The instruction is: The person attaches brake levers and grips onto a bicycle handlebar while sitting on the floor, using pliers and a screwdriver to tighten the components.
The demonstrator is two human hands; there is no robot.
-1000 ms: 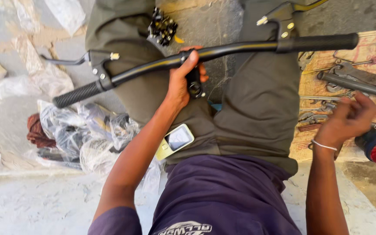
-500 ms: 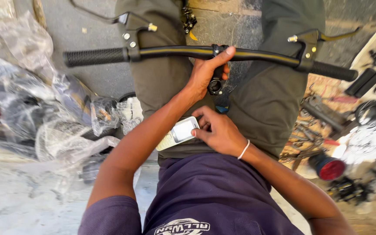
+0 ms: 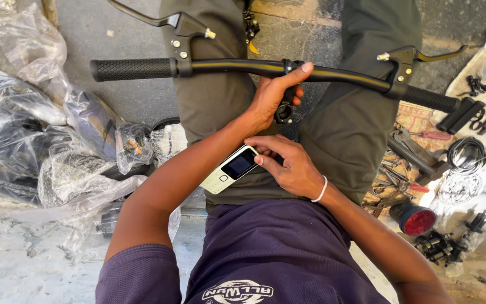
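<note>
A black bicycle handlebar (image 3: pixel 232 67) with rubber grips and two brake levers lies across my view above my olive-trousered legs. My left hand (image 3: pixel 274 97) grips it at the centre clamp, index finger stretched along the bar. My right hand (image 3: pixel 291 166) rests on my lap, thumb and fingers touching the end of a small white keypad phone (image 3: pixel 230 169) that sticks out of my trouser pocket. A white band circles my right wrist.
Crumpled clear plastic bags holding dark bike parts (image 3: pixel 57 146) are piled on the concrete at left. On the right lie hand tools (image 3: pixel 417 146), a coiled cable (image 3: pixel 467 155), a disc rotor (image 3: pixel 459 188), a red reflector light (image 3: pixel 414 219) and spare grips (image 3: pixel 457 115).
My right hand came in from the tools at the right to my lap and now touches the phone. The handlebar levelled out while my left hand kept its hold.
</note>
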